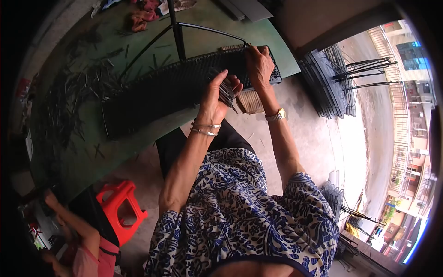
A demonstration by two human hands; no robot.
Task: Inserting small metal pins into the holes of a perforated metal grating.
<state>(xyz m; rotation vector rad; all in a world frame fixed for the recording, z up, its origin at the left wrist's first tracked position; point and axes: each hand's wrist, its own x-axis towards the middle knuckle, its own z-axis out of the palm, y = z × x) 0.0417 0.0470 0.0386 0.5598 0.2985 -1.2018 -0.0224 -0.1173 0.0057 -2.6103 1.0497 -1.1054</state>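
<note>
A long black mesh panel with a wire frame (157, 94) lies across the green table (124, 150), its right end reaching the table's near edge. Against that right end, my right hand (260, 67) has its fingers bent down on the far rim, near the foot of a black rod; whatever they pinch is hidden. My left hand (213, 99) is closed around a bundle of short, thin dark strips (226, 94), held just above the panel's near side. Similar loose strips (69, 104) are heaped at the left of the table.
Black wire racks (325, 83) are stacked on the floor to the right, rods sticking out. A red plastic stool (122, 207) stands at lower left, beside another person in pink (90, 249). Red cloths (143, 18) lie at the table's far side. Cardboard (250, 101) shows below the panel.
</note>
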